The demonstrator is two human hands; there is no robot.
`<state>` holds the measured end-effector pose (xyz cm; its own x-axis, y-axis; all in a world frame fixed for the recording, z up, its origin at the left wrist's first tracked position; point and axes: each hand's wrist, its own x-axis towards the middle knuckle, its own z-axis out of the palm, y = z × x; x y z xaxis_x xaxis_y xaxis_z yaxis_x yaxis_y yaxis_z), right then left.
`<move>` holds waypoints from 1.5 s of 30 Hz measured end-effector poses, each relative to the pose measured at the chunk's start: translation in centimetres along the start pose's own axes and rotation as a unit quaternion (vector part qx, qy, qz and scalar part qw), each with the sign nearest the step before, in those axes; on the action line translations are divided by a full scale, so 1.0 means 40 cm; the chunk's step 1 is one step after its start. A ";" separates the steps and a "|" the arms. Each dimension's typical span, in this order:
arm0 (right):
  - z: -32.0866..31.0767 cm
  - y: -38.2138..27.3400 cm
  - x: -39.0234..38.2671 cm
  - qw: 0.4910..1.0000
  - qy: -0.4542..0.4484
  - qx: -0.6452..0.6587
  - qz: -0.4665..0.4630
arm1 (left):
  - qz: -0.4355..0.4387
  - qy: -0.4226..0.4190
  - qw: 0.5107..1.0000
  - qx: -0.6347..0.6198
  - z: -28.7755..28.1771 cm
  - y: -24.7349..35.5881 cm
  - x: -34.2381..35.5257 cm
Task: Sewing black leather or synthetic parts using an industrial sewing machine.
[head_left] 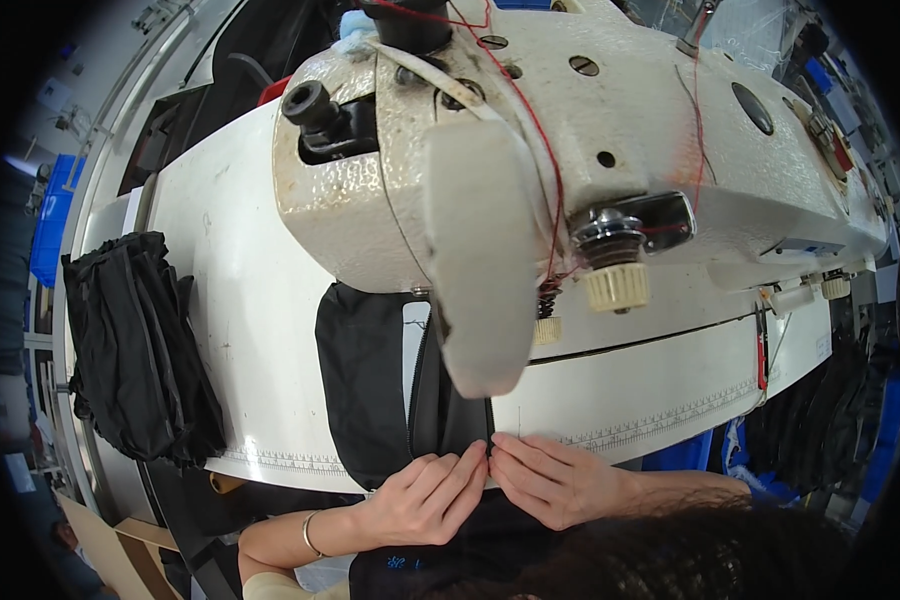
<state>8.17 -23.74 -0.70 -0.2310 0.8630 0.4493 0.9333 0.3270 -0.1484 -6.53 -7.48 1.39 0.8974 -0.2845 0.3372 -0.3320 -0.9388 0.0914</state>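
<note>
A black fabric piece (pixel 362 385) with a dark zipper (pixel 419 405) along it lies on the white table, its far end under the sewing machine's head. At the near edge of this fabric, my left hand (pixel 432 498) pinches the cloth between thumb and fingers. My right hand (pixel 548 483) faces it just to the right, its fingertips also closed on the fabric's edge. The two hands' fingertips almost touch. A pale strip shows beside the zipper. The needle area is hidden behind a blurred light-grey panel (pixel 480 250).
The white sewing machine (pixel 670 130) with red thread fills the far side. A pile of black fabric pieces (pixel 135 350) lies at the left. Red-handled snips (pixel 761 350) lie at the right of the table (pixel 270 400). Dark garments (pixel 815 420) hang beyond its right edge.
</note>
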 end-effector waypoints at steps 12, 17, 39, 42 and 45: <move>-0.015 0.007 0.009 0.999 -0.044 -0.003 -0.019 | -0.004 -0.017 0.999 -0.044 0.010 -0.022 -0.012; -0.008 0.081 0.040 0.999 -0.037 0.034 -0.009 | 0.030 -0.033 0.997 -0.060 0.010 -0.104 0.033; 0.100 0.200 0.051 0.983 -0.022 0.092 0.156 | -0.194 0.028 0.964 -0.180 0.015 -0.226 0.090; 0.101 0.193 0.049 0.991 -0.002 0.040 0.128 | -0.087 0.056 0.992 -0.070 0.001 -0.217 0.075; 0.147 0.202 0.007 0.992 0.003 0.019 0.122 | -0.079 0.053 0.993 -0.070 0.043 -0.226 0.067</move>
<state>14.01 -18.59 -6.97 0.0021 0.9159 0.4014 0.9499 0.1237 -0.2871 -0.62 -0.06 -0.14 0.9083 -0.1070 0.4044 -0.2337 -0.9317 0.2782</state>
